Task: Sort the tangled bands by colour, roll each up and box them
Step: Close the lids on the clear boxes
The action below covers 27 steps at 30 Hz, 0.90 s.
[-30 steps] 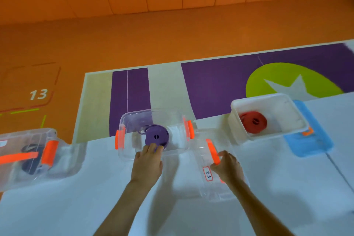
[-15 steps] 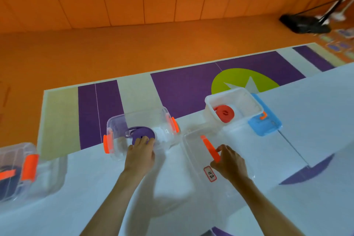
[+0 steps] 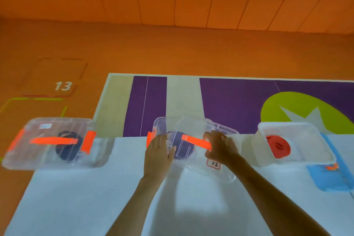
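Observation:
A rolled purple band [image 3: 183, 149] lies in the clear middle box [image 3: 162, 126] with orange clips. A clear lid [image 3: 214, 170] with an orange handle [image 3: 195, 141] sits tilted over that box. My right hand [image 3: 220, 146] grips the lid at the handle's right end. My left hand [image 3: 158, 156] rests with straight fingers on the lid's left side. On the left, a closed clear box [image 3: 49, 157] holds a dark rolled band [image 3: 68, 146]. To the right, an open white box [image 3: 298, 130] contains a rolled red band [image 3: 278, 146].
A blue lid [image 3: 331, 178] lies under and beside the white box. The boxes stand along the far edge of the white table [image 3: 95, 197]. Beyond it are an orange floor and a purple and green mat [image 3: 239, 105].
My right hand has carried the clear lid from the table over the middle box. My left hand came off the purple band and now rests on the lid.

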{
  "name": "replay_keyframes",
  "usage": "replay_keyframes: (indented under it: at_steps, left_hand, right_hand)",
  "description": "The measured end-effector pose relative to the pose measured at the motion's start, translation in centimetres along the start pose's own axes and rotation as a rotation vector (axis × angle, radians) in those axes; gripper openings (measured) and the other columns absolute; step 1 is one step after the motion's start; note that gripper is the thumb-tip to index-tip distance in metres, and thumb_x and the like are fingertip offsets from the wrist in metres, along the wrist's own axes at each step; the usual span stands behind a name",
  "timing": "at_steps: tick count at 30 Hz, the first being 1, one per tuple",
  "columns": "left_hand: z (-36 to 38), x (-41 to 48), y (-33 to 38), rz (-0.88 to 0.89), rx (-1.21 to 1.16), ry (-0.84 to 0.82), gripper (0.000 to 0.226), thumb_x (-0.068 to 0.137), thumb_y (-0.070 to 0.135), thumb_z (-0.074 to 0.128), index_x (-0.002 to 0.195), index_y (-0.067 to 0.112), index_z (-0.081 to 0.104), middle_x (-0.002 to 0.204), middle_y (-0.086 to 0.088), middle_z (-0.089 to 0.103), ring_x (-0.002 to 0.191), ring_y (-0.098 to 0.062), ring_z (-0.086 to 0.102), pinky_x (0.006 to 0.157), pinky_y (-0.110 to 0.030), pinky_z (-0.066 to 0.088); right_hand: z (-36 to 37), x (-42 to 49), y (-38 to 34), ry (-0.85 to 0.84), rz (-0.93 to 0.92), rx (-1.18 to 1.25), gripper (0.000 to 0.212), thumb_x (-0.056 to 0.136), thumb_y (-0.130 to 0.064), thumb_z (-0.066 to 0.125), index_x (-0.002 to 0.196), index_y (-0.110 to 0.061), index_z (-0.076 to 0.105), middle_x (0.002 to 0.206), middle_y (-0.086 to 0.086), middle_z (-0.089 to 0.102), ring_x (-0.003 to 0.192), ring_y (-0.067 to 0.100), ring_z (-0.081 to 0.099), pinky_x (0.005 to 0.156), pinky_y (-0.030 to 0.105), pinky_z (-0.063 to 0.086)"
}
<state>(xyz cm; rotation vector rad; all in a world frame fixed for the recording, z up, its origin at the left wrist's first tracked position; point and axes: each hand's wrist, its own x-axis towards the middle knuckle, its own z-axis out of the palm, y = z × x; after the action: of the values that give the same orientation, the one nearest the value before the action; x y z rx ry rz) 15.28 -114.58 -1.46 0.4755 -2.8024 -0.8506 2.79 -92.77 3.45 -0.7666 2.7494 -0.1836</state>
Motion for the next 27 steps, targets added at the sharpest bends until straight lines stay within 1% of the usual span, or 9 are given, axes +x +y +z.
replay_keyframes:
  at_steps: [3,7,10,16,18,19,21,24,27]
  left_hand:
    - [0.8,0.1,-1.4,-0.08,-0.003,-0.017,0.073,0.105,0.033,0.056,0.166,0.013,0.021,0.174,-0.004,0.021,0.159,-0.027,0.027,0.118,-0.041,0.042]
    - [1.4,0.4,-2.5,-0.217,0.003,-0.011,0.075,0.102,0.013,0.055,0.167,0.018,0.019,0.171,-0.003,0.03,0.153,-0.028,0.038,0.116,-0.047,0.046]
    - [1.8,0.4,-3.4,-0.328,-0.106,-0.005,0.067,0.107,0.017,0.046,0.166,0.03,0.017,0.163,0.004,0.042,0.142,-0.023,0.052,0.108,-0.045,0.052]
    - [3.1,0.3,-4.4,-0.485,-0.217,0.072,0.049,0.109,0.024,0.049,0.156,0.016,0.041,0.157,-0.008,0.049,0.146,-0.032,0.045,0.118,-0.047,0.04]
    - [3.2,0.7,-4.5,-0.515,-0.32,0.118,0.024,0.108,0.025,0.053,0.131,0.018,0.055,0.13,-0.007,0.06,0.128,-0.036,0.056,0.106,-0.048,0.051]
    - [3.1,0.9,-4.2,-0.538,-0.392,0.142,0.015,0.107,0.025,0.055,0.122,0.021,0.055,0.116,-0.001,0.06,0.116,-0.033,0.06,0.094,-0.04,0.054]
    - [2.8,1.2,-3.4,-0.644,-0.58,0.169,0.028,0.107,0.029,0.058,0.133,0.024,0.05,0.121,0.005,0.058,0.113,-0.025,0.06,0.087,-0.026,0.049]
    - [3.4,1.0,-2.9,-0.805,-0.854,0.214,0.068,0.103,0.038,0.062,0.159,0.03,0.025,0.144,0.003,0.047,0.125,-0.022,0.054,0.1,-0.036,0.047]
    - [3.5,1.3,-2.5,-0.859,-0.804,0.3,0.067,0.1,0.035,0.07,0.158,0.023,0.038,0.151,0.0,0.05,0.132,-0.023,0.054,0.109,-0.043,0.048]
  right_hand:
    - [0.6,3.7,-1.2,-0.028,-0.11,-0.017,0.036,0.076,-0.016,0.069,0.112,-0.022,0.065,0.108,0.001,0.064,0.104,0.029,0.064,0.069,0.031,0.043]
    - [1.0,7.2,-2.4,-0.097,-0.23,-0.081,0.037,0.081,-0.023,0.067,0.118,-0.028,0.06,0.114,-0.001,0.059,0.111,0.025,0.059,0.081,0.036,0.049]
    - [1.5,8.0,-2.9,-0.116,-0.255,-0.082,0.038,0.086,-0.027,0.065,0.123,-0.029,0.061,0.119,-0.002,0.058,0.115,0.023,0.057,0.093,0.039,0.048]
    - [4.4,7.8,-2.1,-0.067,-0.25,0.142,0.041,0.081,-0.019,0.067,0.121,-0.025,0.067,0.115,0.0,0.058,0.113,0.026,0.055,0.095,0.042,0.041]
    - [5.3,7.0,-0.7,0.075,-0.221,0.309,0.04,0.084,-0.018,0.069,0.123,-0.026,0.07,0.12,-0.003,0.062,0.116,0.024,0.055,0.102,0.045,0.043]
    - [5.9,6.5,0.1,0.207,-0.172,0.361,0.042,0.085,-0.02,0.071,0.126,-0.027,0.07,0.127,-0.002,0.062,0.122,0.023,0.054,0.102,0.046,0.045]
    - [7.0,5.5,1.6,0.406,0.071,0.402,0.054,0.087,-0.026,0.077,0.139,-0.027,0.061,0.146,0.003,0.054,0.136,0.027,0.047,0.106,0.049,0.044]
    - [8.6,4.5,3.4,0.257,0.512,0.69,0.089,0.087,-0.049,0.08,0.16,-0.023,0.036,0.163,0.009,0.037,0.149,0.033,0.036,0.116,0.052,0.035]
    - [8.9,4.4,4.0,0.112,0.613,0.96,0.088,0.073,-0.075,0.071,0.141,-0.022,0.052,0.127,0.004,0.066,0.119,0.036,0.063,0.091,0.041,0.049]
